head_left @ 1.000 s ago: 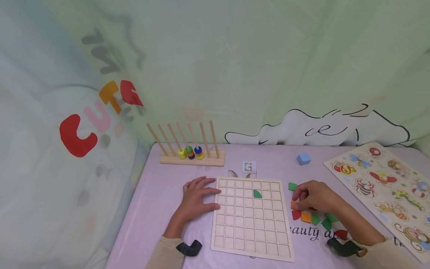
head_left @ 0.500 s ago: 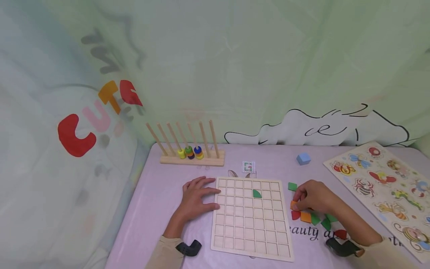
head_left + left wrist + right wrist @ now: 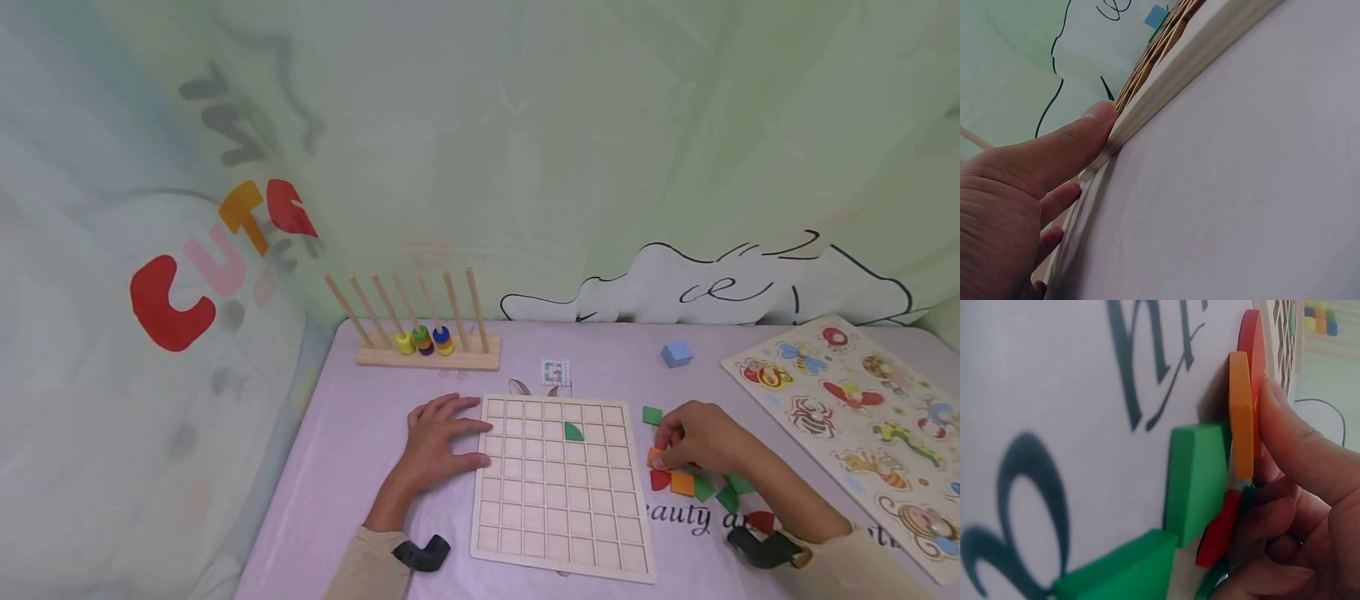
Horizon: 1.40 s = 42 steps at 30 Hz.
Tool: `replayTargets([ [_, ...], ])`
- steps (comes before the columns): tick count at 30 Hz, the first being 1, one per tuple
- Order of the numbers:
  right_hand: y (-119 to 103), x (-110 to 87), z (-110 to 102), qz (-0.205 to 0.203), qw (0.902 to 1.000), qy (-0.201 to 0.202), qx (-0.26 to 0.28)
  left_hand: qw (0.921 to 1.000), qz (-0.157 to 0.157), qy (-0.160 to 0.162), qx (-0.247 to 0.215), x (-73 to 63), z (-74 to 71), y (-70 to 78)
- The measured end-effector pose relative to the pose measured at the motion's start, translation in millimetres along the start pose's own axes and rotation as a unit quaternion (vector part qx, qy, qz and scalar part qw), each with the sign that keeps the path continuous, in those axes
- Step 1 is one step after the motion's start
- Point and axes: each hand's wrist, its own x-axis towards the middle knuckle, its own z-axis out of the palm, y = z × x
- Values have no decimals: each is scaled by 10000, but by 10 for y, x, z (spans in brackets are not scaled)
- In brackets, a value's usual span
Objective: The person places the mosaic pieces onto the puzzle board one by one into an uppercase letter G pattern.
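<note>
A pale wooden grid board (image 3: 561, 487) lies on the table, with one green quarter-round tile (image 3: 573, 432) in an upper cell. My left hand (image 3: 438, 442) rests at the board's left edge, fingers spread and thumb tip against its side. To the right of the board, my right hand (image 3: 701, 439) is bent over a loose pile and pinches an orange tile (image 3: 655, 457) between thumb and fingers. Close by lie a red tile (image 3: 660, 480), another orange tile (image 3: 682, 484) and several green tiles (image 3: 1200, 481). The right palm hides part of the pile.
Beyond the board lies a small pattern card (image 3: 555, 372). A peg stand (image 3: 427, 358) with coloured rings is at the back left. A blue block (image 3: 677, 353) sits at the back right, near an insect puzzle board (image 3: 847, 400). Fabric walls border the table.
The right fingers have shifted very slightly at the orange tile, which is turned a little. The left hand and the grid board stay as they were.
</note>
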Motion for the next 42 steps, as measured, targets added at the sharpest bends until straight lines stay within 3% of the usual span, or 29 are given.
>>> replayTargets([
  [16, -45, -20, -101, -177, 9975, -523, 434, 9999, -123, -100, 47, -3, 5, -10],
  [21, -126, 8, -121, -568, 9934, -672, 731, 9999, -117, -81, 27, -7, 6, -8],
  [24, -206, 63, -99, -763, 9913, -613, 876, 9999, -99, -80, 32, -8, 2, -9],
  [31, -414, 238, 5, -696, 9884, -335, 1307, 10000, -55, -29, -12, -10, -11, -16],
  [38, -565, 338, 121, -828, 9818, -349, 1671, 10000, -49, -45, -34, -7, 0, -14],
  [42, -632, 381, 193, -938, 9725, -490, 2077, 9999, -71, -96, -82, -6, 4, -14],
])
